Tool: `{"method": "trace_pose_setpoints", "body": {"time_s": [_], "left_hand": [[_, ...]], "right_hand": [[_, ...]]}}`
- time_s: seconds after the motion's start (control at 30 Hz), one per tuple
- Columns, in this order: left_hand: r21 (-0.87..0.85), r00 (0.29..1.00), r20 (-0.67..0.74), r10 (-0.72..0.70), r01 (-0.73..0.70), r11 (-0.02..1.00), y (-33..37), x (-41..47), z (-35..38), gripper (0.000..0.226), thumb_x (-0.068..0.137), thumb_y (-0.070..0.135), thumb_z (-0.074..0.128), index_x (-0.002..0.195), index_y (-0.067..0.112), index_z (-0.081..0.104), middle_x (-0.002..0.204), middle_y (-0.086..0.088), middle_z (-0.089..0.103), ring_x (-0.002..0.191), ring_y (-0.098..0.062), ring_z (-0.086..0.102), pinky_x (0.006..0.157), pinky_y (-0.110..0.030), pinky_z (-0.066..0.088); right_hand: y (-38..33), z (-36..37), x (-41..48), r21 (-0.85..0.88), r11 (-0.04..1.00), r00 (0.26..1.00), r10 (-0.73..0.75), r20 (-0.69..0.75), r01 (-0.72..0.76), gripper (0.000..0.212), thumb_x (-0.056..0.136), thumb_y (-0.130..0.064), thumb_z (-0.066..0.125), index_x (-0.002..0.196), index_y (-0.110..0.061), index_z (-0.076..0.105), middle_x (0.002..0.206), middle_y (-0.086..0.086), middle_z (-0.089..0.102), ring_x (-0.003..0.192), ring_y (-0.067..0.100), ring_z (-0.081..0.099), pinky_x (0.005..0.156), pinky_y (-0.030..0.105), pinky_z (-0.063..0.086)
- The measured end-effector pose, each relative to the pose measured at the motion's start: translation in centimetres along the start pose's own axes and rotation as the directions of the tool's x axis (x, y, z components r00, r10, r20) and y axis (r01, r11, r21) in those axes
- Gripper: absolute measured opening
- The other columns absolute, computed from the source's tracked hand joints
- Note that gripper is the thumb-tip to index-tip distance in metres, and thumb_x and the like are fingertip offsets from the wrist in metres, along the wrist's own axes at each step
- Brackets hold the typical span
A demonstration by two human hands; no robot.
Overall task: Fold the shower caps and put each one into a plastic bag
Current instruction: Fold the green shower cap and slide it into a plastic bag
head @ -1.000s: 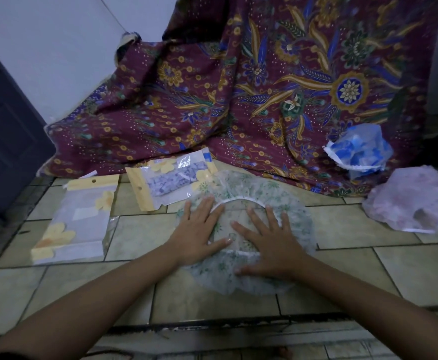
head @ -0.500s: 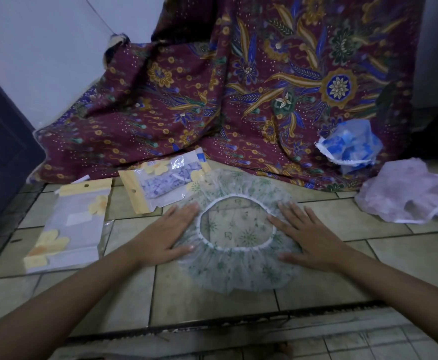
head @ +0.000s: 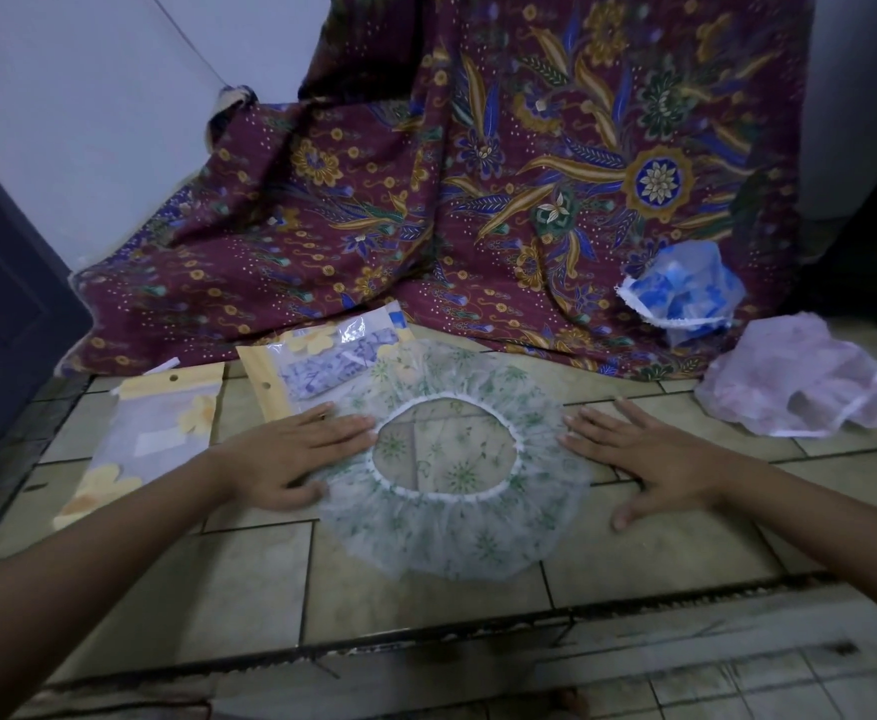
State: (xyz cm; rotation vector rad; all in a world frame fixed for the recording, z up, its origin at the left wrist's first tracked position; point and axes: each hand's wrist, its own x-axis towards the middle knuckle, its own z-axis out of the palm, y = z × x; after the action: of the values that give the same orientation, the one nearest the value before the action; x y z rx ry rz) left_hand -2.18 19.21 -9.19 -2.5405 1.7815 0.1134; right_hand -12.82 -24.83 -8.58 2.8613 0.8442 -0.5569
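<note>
Tiled floor [head: 426, 589] before a draped maroon batik cloth [head: 478, 200], and dead centre lies the round, translucent green-flowered shower cap [head: 457, 532], spread flat, not yet folded. The left hand [head: 291, 459] presses its left rim with straight fingers, and the right hand [head: 649, 459] touches the right edge, gripping nothing. One clear yellow-topped plastic bag [head: 322, 366] looks filled. A second bag [head: 161, 428] waits, with the crumpled blue cap [head: 686, 298] and pink cap [head: 800, 392] to go.

Open floor tiles [head: 208, 589] stretch in front of the spread green shower cap [head: 452, 532] and on to the pink cap [head: 795, 397] at right, while a filled plastic bag [head: 317, 366], an empty bag [head: 156, 428] and draped batik cloth [head: 426, 200] hem in its left and back.
</note>
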Motion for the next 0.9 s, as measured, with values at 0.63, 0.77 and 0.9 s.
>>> {"method": "trace_pose_setpoints", "body": {"time_s": [0.63,0.77,0.9], "left_hand": [[-0.043,0.975,-0.203,-0.090,0.083,0.996,0.0,0.5,1.0,0.046,0.100,0.044,0.020,0.127,0.014,0.042,0.120,-0.010,0.063,0.110,-0.022,0.060,0.099,-0.028,0.042],[-0.060,0.952,-0.276,-0.134,0.122,0.991,1.2,0.3,1.7,0.039,0.097,0.039,0.031,0.122,0.014,0.048,0.120,-0.005,0.062,0.111,-0.022,0.058,0.091,-0.029,0.049],[-0.104,0.946,-0.283,-0.157,0.132,0.986,1.3,0.4,1.8,0.050,0.095,0.051,0.028,0.118,0.015,0.052,0.115,-0.002,0.060,0.107,-0.013,0.048,0.093,-0.017,0.034]], "right_hand": [[0.0,0.7,0.2,-0.055,0.990,0.888,-0.139,-0.439,0.128,0.060,0.091,-0.059,0.029,0.134,-0.020,0.041,0.132,0.008,0.056,0.118,0.020,0.055,0.100,0.036,0.032],[0.2,0.5,0.0,-0.010,0.997,0.915,-0.078,-0.396,0.081,0.067,0.086,-0.070,0.027,0.133,-0.024,0.041,0.131,0.004,0.058,0.115,0.017,0.057,0.097,0.031,0.037],[0.4,0.8,0.3,-0.023,0.995,0.868,-0.095,-0.487,0.096,0.053,0.083,-0.051,0.042,0.126,-0.021,0.045,0.125,0.006,0.062,0.111,0.016,0.059,0.096,0.029,0.036]]}}
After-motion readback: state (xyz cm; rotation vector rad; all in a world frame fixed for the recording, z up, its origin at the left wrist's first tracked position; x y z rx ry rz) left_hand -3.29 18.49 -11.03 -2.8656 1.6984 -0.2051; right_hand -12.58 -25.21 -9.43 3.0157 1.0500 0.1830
